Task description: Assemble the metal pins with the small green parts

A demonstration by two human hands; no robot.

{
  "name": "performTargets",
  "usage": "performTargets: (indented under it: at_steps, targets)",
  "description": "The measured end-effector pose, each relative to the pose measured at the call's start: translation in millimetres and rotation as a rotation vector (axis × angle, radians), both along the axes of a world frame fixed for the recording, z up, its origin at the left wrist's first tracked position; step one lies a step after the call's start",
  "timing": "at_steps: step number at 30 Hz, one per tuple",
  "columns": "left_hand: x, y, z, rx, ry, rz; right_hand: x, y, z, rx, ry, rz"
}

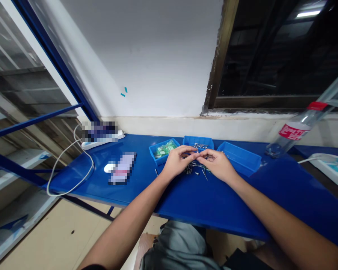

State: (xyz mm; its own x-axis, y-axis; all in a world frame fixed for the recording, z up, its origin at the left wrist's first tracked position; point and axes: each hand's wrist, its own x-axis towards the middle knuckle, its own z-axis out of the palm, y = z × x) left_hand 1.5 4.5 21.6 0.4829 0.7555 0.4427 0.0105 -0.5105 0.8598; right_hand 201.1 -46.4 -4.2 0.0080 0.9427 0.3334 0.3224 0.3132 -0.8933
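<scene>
A tiny silver metal part [197,151], too small to make out in detail, is pinched at centre frame between the curled fingers of the left hand [179,162] and the right hand [216,165]. Just below, a loose scatter of thin silver metal pins [197,167] lies on a glossy blue tabletop [270,210]. Just beyond the hands stand a blue plastic tray [157,154] holding green pieces and a blue plastic tray [198,141] holding silver pins; another blue plastic tray [239,159] sits right of the hands.
</scene>
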Motion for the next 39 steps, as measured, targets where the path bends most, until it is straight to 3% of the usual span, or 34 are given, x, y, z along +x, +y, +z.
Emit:
performTargets:
  at_steps: [6,11,17,21,29,39]
  targets:
    - [0.1,-0.9,1.8,0.017,-0.021,-0.034,-3.0,-2.9,4.5,-0.019,-0.031,-0.043]
    - [0.0,2.5,-1.1,-0.039,-0.068,0.011,-6.6,-6.2,11.2,-0.014,-0.035,-0.022]
    - [-1.9,3.8,-1.4,-0.015,-0.072,0.059,-3.0,-3.7,7.3,0.024,-0.078,-0.014]
    - [-1.7,0.6,1.1,0.034,-0.037,-0.011,-1.4,-1.9,5.9,0.044,-0.027,0.046]
    - [-2.3,1.5,0.9,0.072,-0.052,-0.070,-4.5,-6.4,18.0,-0.069,0.134,0.150]
    - [-1.5,-1.9,4.1,0.138,0.017,-0.093,1.3,-0.5,11.3,-0.095,0.241,0.063]
